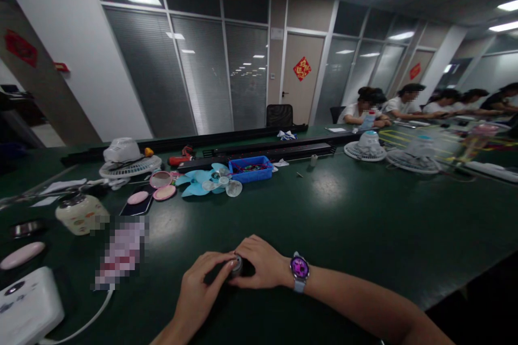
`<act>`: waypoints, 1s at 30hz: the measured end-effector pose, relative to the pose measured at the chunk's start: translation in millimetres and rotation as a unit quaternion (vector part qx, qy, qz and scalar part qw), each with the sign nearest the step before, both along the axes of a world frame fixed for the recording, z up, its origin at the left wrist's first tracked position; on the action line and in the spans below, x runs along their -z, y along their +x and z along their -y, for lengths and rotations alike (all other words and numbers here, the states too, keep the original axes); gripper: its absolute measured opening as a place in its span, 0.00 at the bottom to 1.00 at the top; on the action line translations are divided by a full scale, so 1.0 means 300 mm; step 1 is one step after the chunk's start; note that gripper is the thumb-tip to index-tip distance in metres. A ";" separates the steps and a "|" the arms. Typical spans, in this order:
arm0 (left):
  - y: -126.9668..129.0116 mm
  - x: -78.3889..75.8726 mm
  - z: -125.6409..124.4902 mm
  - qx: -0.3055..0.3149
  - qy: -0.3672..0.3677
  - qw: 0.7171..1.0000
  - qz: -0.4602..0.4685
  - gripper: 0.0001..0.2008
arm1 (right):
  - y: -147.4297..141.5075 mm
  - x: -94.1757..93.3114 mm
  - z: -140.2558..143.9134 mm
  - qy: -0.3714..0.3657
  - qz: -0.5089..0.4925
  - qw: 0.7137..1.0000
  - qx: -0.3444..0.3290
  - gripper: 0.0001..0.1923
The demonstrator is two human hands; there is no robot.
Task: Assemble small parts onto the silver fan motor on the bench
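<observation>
Head view: you have a small grey cylinder (237,266) between your two hands, low over the green table (364,221) and close in front of you. Your left hand (201,279) pinches it with thumb and fingertips from one side; your right hand (261,263) curls around the other side, thumb below and fingers above. Whether its underside touches the table, I cannot tell, since your fingers cover much of it.

The likeliest trouble is a slip: the part looks round and smooth, so uneven pressure from your two hands could twist it out, and it might roll away across the bare tabletop. Your fingers also hide its edges, so a tilt could go unnoticed.

If you pull your left forearm wide, it could catch the white cable (97,312) and drag the white device (30,307). A part that shoots forward could end up near the blue fan blade (198,182) or the blue tray (251,171), where small pieces are easily lost.
</observation>
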State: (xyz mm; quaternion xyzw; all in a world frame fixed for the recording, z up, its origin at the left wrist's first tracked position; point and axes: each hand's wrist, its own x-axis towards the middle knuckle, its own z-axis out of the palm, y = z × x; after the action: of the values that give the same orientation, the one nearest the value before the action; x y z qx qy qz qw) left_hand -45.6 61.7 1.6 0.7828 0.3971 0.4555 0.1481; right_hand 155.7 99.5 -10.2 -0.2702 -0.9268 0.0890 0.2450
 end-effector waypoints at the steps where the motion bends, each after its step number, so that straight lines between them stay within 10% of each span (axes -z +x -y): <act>1: 0.003 0.004 -0.003 0.001 0.006 1.000 0.008 0.07 | -0.001 0.003 -0.002 0.005 0.003 1.000 0.003 0.25; 11: 0.002 0.070 -0.056 0.039 -0.009 0.998 0.043 0.06 | -0.013 0.068 -0.033 0.027 0.027 0.999 0.018 0.27; 30: 0.046 -0.007 0.008 0.036 -0.088 0.992 0.088 0.08 | -0.004 -0.014 0.017 -0.091 -0.041 0.995 0.000 0.10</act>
State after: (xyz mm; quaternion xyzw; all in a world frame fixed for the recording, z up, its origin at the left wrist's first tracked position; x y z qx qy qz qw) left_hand -31.9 59.3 3.5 0.7376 0.3922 0.4803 0.2672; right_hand 154.4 94.5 -5.9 -0.2875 -0.9040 0.1837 0.2576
